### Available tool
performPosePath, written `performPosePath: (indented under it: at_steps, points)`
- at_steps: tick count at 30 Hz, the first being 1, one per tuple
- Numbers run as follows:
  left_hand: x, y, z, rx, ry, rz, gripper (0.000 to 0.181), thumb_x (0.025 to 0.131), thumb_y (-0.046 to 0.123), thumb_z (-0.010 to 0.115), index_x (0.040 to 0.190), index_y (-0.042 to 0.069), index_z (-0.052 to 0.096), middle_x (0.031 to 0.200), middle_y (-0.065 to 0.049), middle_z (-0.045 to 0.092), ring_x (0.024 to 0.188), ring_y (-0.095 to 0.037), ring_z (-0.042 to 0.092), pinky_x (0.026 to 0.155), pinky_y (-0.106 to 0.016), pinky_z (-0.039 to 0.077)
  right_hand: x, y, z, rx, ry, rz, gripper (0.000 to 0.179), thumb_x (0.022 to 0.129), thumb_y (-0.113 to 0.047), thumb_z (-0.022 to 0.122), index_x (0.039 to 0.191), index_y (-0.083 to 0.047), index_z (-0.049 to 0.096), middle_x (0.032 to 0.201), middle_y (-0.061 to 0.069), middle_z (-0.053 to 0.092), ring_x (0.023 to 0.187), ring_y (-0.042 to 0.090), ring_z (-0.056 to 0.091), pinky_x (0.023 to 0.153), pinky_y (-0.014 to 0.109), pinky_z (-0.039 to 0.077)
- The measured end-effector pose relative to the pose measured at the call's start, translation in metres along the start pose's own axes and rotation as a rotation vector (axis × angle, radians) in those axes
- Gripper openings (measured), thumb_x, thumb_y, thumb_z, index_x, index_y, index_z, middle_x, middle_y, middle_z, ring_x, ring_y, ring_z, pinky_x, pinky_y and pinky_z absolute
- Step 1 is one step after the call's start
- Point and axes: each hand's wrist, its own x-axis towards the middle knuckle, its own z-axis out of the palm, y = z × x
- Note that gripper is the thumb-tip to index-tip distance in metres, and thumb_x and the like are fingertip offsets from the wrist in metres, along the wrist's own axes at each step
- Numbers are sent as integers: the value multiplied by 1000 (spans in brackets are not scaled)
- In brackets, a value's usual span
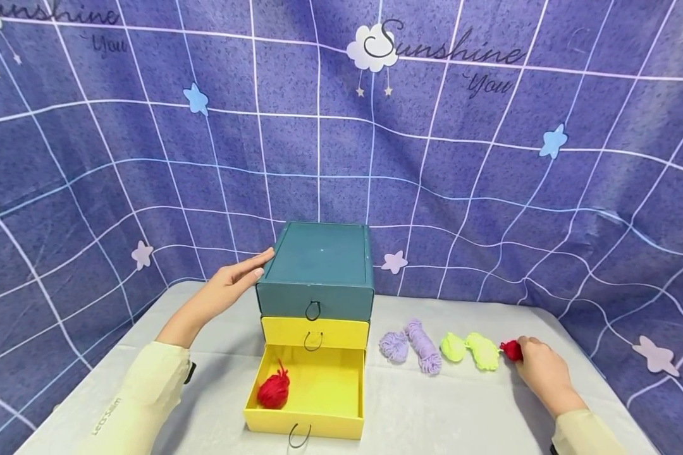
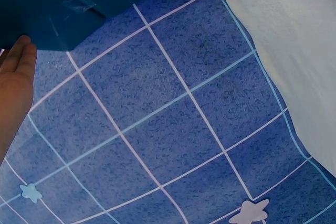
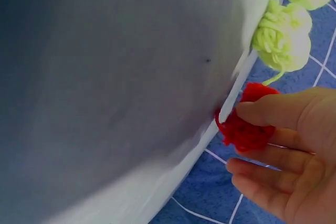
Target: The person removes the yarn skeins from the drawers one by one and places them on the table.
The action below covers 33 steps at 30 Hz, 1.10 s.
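With straight fingers, my left hand (image 1: pixel 231 282) touches the left side of a drawer box with a teal top (image 1: pixel 324 256); the left wrist view shows its fingertips against the teal side. My right hand (image 1: pixel 542 368) pinches a small red yarn ball (image 3: pixel 252 124) between thumb and fingers, at the right end of a row of yarn. The bottom yellow drawer (image 1: pixel 324 424) is pulled out, and another red yarn ball (image 1: pixel 274 388) lies in its left part. Above it, a second yellow drawer (image 1: pixel 284 328) sits much further in.
Between the box and my right hand lie a lilac yarn ball (image 1: pixel 394 347), a lilac yarn skein (image 1: pixel 424 346) and two lime yarn bundles (image 1: pixel 453 347). A white cloth covers the table (image 1: pixel 432 411). A blue patterned curtain (image 1: pixel 341 145) hangs behind and at the sides.
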Motion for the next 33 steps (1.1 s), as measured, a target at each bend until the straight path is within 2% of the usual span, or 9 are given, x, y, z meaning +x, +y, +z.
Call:
performPosePath:
  at_steps: [5, 11, 17, 25, 29, 33]
  points:
    - [-1, 1, 0, 0, 1, 1, 47, 103, 32, 45, 149, 23, 38, 154, 8, 31, 142, -19, 27, 113, -50, 26, 0, 0, 1, -22, -58, -24, 18, 68, 2, 74, 73, 1, 57, 66, 11, 55, 63, 40, 59, 52, 53, 46]
    - [0, 1, 0, 15, 9, 10, 47, 103, 32, 45, 149, 22, 39, 154, 7, 32, 142, -20, 28, 113, -50, 26, 0, -3, -4, -19, -69, -30, 22, 68, -2, 78, 72, 0, 57, 65, 9, 54, 61, 35, 58, 52, 51, 47]
    - [-1, 1, 0, 25, 9, 4, 47, 103, 33, 45, 149, 24, 39, 154, 8, 31, 141, -20, 28, 113, -51, 26, 0, -5, -9, -18, -87, -41, 20, 66, 0, 76, 71, -2, 56, 65, 7, 53, 60, 29, 56, 53, 47, 46]
    - [-1, -2, 0, -1, -2, 5, 48, 104, 31, 45, 150, 20, 38, 156, 3, 29, 143, -26, 26, 111, -53, 27, 0, -13, -14, -16, -109, -33, 20, 67, 2, 77, 74, -1, 59, 69, 7, 55, 64, 30, 59, 56, 49, 48]
    - [0, -2, 0, 7, -2, 11, 48, 104, 30, 44, 150, 18, 38, 156, 1, 29, 143, -28, 25, 111, -54, 26, 1, -24, -21, -2, -72, -40, 21, 67, 2, 77, 82, 3, 62, 73, 11, 58, 67, 37, 61, 57, 52, 49]
    - [0, -2, 0, 9, 2, 10, 47, 104, 30, 45, 150, 20, 38, 156, 2, 29, 143, -27, 25, 111, -55, 26, 2, -40, -28, 11, 26, -91, 28, 68, 3, 75, 93, 8, 65, 81, 16, 62, 72, 40, 63, 59, 52, 51]
